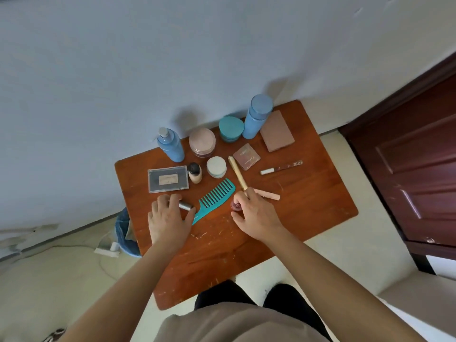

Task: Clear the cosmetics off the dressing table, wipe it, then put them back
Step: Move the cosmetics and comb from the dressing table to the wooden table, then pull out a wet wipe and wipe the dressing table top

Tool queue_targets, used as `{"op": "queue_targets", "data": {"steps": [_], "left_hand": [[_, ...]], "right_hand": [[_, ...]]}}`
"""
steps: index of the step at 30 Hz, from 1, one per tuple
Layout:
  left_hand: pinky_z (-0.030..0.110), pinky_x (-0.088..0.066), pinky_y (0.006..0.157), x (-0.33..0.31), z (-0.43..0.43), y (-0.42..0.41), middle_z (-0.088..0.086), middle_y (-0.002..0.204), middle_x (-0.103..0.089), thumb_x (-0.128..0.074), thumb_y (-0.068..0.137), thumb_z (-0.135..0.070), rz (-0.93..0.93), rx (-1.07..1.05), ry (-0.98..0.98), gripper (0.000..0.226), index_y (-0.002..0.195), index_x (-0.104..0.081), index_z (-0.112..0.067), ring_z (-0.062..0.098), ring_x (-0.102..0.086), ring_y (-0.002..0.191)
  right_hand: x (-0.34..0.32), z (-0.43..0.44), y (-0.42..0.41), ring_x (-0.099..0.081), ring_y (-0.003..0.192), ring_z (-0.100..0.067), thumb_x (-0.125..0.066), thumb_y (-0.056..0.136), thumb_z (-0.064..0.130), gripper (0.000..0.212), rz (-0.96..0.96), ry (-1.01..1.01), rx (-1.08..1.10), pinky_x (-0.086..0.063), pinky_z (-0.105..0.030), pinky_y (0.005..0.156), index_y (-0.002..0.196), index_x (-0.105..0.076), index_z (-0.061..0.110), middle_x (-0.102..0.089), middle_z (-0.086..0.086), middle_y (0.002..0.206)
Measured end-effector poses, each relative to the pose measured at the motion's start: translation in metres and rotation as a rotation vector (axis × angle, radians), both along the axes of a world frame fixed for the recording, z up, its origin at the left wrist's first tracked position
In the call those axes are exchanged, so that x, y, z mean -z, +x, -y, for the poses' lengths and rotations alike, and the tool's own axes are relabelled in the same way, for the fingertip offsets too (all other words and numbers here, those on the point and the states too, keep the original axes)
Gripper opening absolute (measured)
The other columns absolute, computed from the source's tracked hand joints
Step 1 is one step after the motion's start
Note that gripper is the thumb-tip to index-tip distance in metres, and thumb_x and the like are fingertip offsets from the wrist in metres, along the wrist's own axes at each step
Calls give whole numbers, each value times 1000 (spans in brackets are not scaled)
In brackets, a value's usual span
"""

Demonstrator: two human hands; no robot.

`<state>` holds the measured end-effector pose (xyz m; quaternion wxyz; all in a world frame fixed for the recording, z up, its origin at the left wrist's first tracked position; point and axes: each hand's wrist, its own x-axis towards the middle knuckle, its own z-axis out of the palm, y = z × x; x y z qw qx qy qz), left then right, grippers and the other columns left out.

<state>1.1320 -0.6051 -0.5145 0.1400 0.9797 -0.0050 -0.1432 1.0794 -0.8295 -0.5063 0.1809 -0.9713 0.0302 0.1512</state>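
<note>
Left hand centre-left of frame, palm down, fingers curled round silver tube on table, right hand at centre, fingertips pinching lower end of gold stick, red jar under its fingers, comb between hands, forearms reaching up from lower edge

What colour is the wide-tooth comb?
Teal: the comb shows best in the head view.
</note>
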Motion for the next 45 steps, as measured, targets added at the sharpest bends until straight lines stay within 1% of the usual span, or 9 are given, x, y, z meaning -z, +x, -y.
{"op": "queue_targets", "data": {"steps": [3,7,9,13,16,22,33,39,45], "left_hand": [[48,-39,104,-6,-1,-1,3,138,-48,-62,84,-59,12,27,45,52,124,-51,-29,27,-43,126],[56,-27,112,-31,7,-4,5,147,-40,-57,88,-54,163,95,15,50,130,-47,-29,31,-32,137],[59,-24,113,-52,21,-4,6,148,-39,-48,91,-54,296,166,-34,48,130,-48,-26,32,-29,139],[57,-18,115,-106,71,-19,9,157,-26,-42,96,-53,538,390,-160,51,137,-46,-22,33,-21,145],[58,-17,116,-150,128,-55,12,160,-20,-40,98,-50,690,582,-252,54,141,-45,-17,33,-15,149],[60,-7,118,-233,270,-194,9,164,-9,-26,100,-54,780,918,-370,60,151,-33,-24,30,-2,151],[59,-15,114,-276,470,-540,19,159,-22,-37,99,-48,786,1518,-669,58,146,-44,-16,36,-17,148],[57,-16,114,-269,556,-659,18,159,-23,-34,99,-50,773,1754,-720,58,146,-43,-17,35,-19,148],[59,-16,114,-255,664,-784,16,161,-19,-39,99,-47,658,1931,-879,58,147,-43,-16,35,-17,148]], "right_hand": [[-8,1,-2,-61,92,-13,-56,93,51,30,1,-11,31,-51,-19,65,114,-46,30,-51,4,113],[-41,25,-5,-59,92,-10,-51,95,52,30,150,-13,154,-52,-19,67,118,-51,31,-53,8,111],[-63,46,-15,-58,102,-11,-49,97,49,36,266,-39,224,-53,-22,78,126,-50,28,-53,5,119],[-112,101,-68,-42,134,-24,-40,100,49,49,467,-131,424,-41,-39,105,143,-42,25,-43,-7,147],[-147,144,-145,-28,144,-29,-36,102,50,53,566,-183,555,-29,-45,114,148,-37,23,-31,-13,157],[-205,224,-362,-11,151,-32,-36,102,53,61,760,-477,815,-18,-48,120,154,-29,22,-15,-13,163],[-239,271,-752,-15,150,-38,-38,100,55,70,721,-670,1399,-23,-56,117,156,-25,15,-16,-20,162],[-233,291,-874,-15,150,-37,-45,100,49,70,715,-724,1642,-22,-54,117,157,-20,16,-13,-16,164],[-227,346,-984,-12,151,-37,-45,101,48,72,545,-783,1792,-22,-56,118,158,-17,15,-11,-18,164]]}}
